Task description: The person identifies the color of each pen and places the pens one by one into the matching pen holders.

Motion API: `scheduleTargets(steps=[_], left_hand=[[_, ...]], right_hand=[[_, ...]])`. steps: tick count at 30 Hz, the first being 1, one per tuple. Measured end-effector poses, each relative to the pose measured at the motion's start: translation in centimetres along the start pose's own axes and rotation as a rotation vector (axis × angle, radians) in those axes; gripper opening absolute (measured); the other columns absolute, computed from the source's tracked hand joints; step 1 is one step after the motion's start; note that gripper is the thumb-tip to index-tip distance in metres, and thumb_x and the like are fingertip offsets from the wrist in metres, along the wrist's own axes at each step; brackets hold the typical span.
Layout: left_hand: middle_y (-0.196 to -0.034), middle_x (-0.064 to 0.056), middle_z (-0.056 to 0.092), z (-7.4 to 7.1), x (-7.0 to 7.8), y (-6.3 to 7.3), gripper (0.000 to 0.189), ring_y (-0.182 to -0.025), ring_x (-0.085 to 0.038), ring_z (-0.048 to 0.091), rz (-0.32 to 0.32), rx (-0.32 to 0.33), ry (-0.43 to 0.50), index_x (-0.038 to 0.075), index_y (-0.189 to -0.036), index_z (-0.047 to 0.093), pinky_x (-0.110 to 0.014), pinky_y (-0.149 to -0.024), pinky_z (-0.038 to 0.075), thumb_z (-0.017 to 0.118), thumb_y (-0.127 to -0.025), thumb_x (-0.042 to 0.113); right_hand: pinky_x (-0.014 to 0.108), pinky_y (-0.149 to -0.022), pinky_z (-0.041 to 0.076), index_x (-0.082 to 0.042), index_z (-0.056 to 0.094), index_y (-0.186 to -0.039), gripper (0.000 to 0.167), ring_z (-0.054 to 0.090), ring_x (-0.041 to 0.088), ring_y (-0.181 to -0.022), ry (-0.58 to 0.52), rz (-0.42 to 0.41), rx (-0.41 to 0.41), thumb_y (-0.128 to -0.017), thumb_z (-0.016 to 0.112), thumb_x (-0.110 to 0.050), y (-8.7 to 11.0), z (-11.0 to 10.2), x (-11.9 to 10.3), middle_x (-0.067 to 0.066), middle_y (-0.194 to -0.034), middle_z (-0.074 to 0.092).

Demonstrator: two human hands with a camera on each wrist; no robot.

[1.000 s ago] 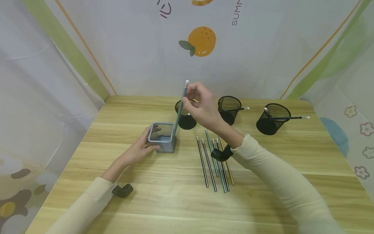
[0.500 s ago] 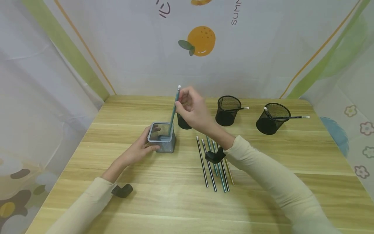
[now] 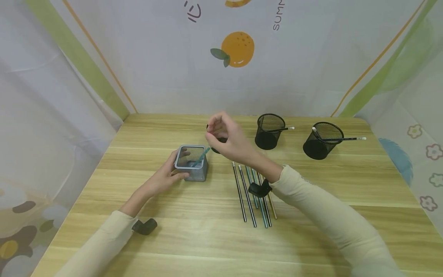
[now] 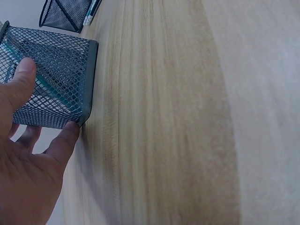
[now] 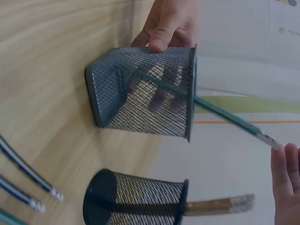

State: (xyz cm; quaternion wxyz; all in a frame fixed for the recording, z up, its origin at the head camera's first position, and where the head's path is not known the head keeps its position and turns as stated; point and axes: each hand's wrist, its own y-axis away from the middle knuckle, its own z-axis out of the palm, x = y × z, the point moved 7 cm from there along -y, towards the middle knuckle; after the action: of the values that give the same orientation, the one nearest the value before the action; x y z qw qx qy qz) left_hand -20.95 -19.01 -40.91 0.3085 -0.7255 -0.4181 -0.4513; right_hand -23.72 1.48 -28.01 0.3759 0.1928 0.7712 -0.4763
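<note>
My left hand grips a square grey mesh pen cup upright on the table, the thumb on one side and fingers around the other. A teal pencil leans inside it, its white eraser end sticking out past the rim. Just beyond that end hovers my right hand, its fingers loosely bent. In the right wrist view the fingertips lie right at the eraser of the slanted pencil, not wrapped round it. The left wrist view shows the pencil through the mesh of the cup.
Several pencils lie side by side mid-table. Behind my right hand a round black mesh cup is partly hidden; brownish pencils stick out of it. Two more round mesh cups, one centre and one right, hold dark pencils.
My right hand has brought the teal pencil left over the square cup, lowered it in and let it go. The pencil now leans inside. My left hand stays on the cup.
</note>
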Motion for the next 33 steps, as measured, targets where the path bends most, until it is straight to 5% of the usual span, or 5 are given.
scheduleTargets(steps=[12,19,33], left_hand=[[-0.159,-0.025,0.026,0.1,0.1,-0.1,0.078,-0.145,-0.044,0.027,0.001,0.004,-0.006,0.005,-0.16,0.014,-0.059,-0.114,0.032,0.062,-0.098,-0.004],[-0.159,-0.024,0.027,0.1,0.0,0.0,0.078,-0.145,-0.045,0.028,-0.002,0.003,-0.009,0.005,-0.159,0.014,-0.06,-0.113,0.032,0.062,-0.099,-0.004],[-0.159,-0.025,0.027,0.1,0.0,0.0,0.078,-0.144,-0.045,0.028,0.009,0.002,-0.018,0.006,-0.159,0.015,-0.06,-0.113,0.031,0.063,-0.098,-0.003]], right_hand=[[0.038,-0.086,0.058,0.005,0.052,-0.112,0.02,0.062,0.024,-0.096,0.075,-0.009,0.055,-0.095,0.06,0.01,1.8,-5.3,-1.6,0.018,-0.107,0.058],[0.029,-0.076,0.059,0.007,0.054,-0.11,0.016,0.062,0.022,-0.091,0.179,0.049,0.065,-0.096,0.06,0.01,3.9,-8.0,-0.9,0.013,-0.104,0.059],[0.023,-0.07,0.056,0.004,0.057,-0.109,0.011,0.064,0.02,-0.084,0.294,0.139,0.046,-0.099,0.06,0.004,6.9,-10.4,0.5,0.01,-0.101,0.061]])
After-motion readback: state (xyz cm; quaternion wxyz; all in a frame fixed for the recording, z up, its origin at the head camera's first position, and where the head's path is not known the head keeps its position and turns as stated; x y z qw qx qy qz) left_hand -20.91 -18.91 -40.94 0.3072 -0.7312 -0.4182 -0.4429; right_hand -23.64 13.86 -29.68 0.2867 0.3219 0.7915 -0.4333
